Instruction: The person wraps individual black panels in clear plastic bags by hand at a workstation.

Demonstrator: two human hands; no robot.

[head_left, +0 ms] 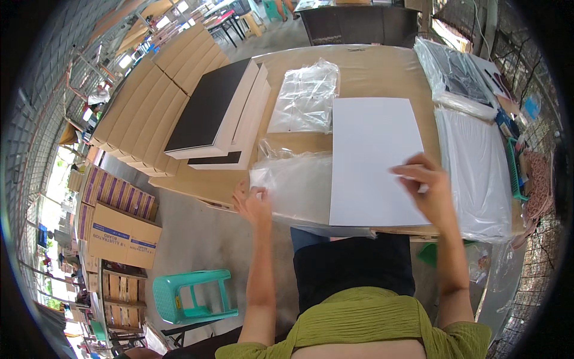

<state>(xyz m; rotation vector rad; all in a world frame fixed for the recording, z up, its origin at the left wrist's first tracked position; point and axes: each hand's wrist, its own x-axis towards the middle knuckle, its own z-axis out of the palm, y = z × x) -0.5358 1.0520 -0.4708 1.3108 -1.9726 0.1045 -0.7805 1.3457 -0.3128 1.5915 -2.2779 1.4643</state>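
At the near left edge of the table, my left hand (254, 204) is beside a clear plastic bag (296, 179). Its fingers look spread, and the thumb lies close to the bag's left edge. A large white board (373, 161), possibly a stack of sheets, lies flat over the right part of the plastic. Over the board's lower right side is my right hand (427, 188), slightly blurred. Its fingers are bent together, with a small whitish bit showing among them that is too small to name.
Black-topped board stacks (209, 107) and brown cartons (140, 110) fill the table's left. Folded clear plastic (305, 99) lies behind the bag. Plastic-wrapped white packs (475, 170) line the right side, next to a green basket (515, 170). A teal stool (194, 296) stands on the floor.
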